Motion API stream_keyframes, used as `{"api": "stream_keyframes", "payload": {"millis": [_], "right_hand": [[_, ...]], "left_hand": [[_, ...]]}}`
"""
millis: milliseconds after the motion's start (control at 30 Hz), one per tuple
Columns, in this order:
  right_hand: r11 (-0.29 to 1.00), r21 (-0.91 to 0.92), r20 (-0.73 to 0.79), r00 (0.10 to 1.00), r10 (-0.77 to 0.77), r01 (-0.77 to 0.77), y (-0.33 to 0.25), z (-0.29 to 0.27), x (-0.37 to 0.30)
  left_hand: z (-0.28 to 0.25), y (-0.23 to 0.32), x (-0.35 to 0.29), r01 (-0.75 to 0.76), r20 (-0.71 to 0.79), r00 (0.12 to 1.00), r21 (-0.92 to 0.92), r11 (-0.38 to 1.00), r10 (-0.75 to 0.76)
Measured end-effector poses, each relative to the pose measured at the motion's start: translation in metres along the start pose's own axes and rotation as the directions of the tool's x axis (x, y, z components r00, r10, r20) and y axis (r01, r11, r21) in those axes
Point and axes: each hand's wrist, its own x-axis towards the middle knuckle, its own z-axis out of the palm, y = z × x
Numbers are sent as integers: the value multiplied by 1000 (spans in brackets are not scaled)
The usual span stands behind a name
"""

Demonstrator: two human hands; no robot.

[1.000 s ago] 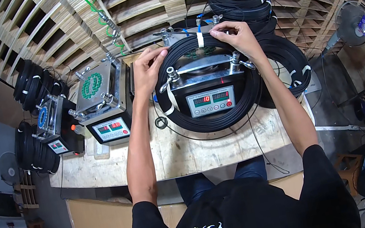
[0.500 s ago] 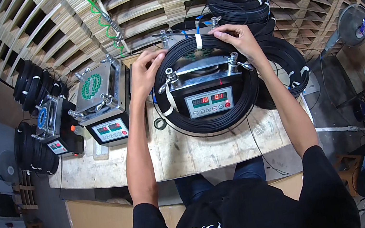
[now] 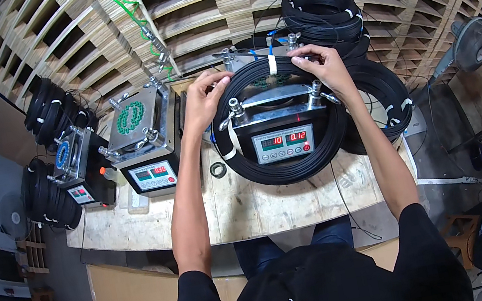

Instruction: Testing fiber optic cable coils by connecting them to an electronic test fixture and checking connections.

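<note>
Here I am at the counter [image 3: 303, 211], both arms stretched forward, and the black cable coil [image 3: 287, 172] is right in front of me, a thick ring tilted up to face my way. My left grip [image 3: 208, 97] is on its upper left rim: thumb and forefinger brought almost together, pinching at the outer edge, the other fingers curled in loosely. Over on the other side, my right grip [image 3: 324, 68] has the upper right rim, thumb low on the strands, fingers bent above it, only a narrow gap between them, gripping the coil too. Between the two, near the top of the ring, sits a white band [image 3: 272, 65], with neither thumb on it. A second pale strip [image 3: 233, 137] wraps the coil's left side. And through the opening of the ring, look, there's the machine [image 3: 284, 145], its red digits lit on the front panel, metal knobs showing inside the loop. Whether the coil's lower edge touches the counter, I can't tell. A small black ring [image 3: 218, 169] lies just beside it on the left, and more black coils [image 3: 323, 13] are stacked behind, beyond my right grip.
</note>
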Motion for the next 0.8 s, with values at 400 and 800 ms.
{"api": "stream_keyframes", "payload": {"millis": [400, 800], "right_hand": [[992, 121, -73, 996, 49, -40, -3, -6, -15], [998, 67, -111, 994, 13, -6, 8, -12, -17]], "left_hand": [[8, -3, -16, 77, -90, 991, -210, 975, -98], [10, -2, -63, -21, -333, 941, 113, 993, 58]]}}
